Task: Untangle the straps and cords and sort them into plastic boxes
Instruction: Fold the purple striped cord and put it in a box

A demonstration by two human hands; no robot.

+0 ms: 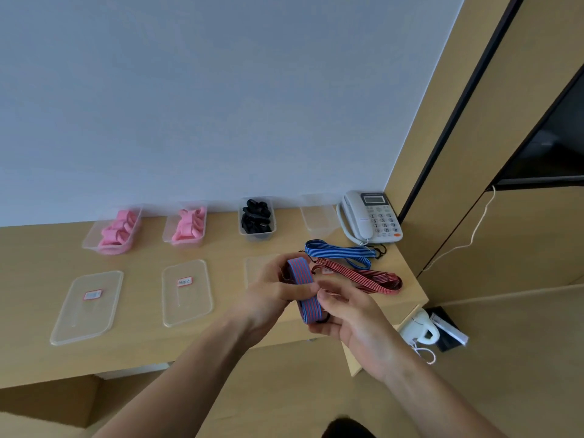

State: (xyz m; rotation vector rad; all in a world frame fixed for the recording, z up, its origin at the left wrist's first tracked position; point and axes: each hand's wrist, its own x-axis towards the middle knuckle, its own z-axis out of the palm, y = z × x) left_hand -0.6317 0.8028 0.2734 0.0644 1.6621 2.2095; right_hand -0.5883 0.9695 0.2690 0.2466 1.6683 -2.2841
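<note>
- The counter (142, 352) runs along the wall.
- Two lids (87, 306) lie flat near its front.
- At the back, two boxes (115, 230) hold pink straps, a third box (256, 218) holds black cords, and a fourth box (317, 216) stands by the phone (371, 218).
- The left hand (271, 295) and right hand (354, 320) both curl their fingers round a folded striped strap (305, 289) above the counter's front edge.
- A red strap (363, 278) and a blue strap (341, 252) lie just behind the hands.

Keypad digits on telephone (369, 218), lid labels (185, 282) illegible
</note>
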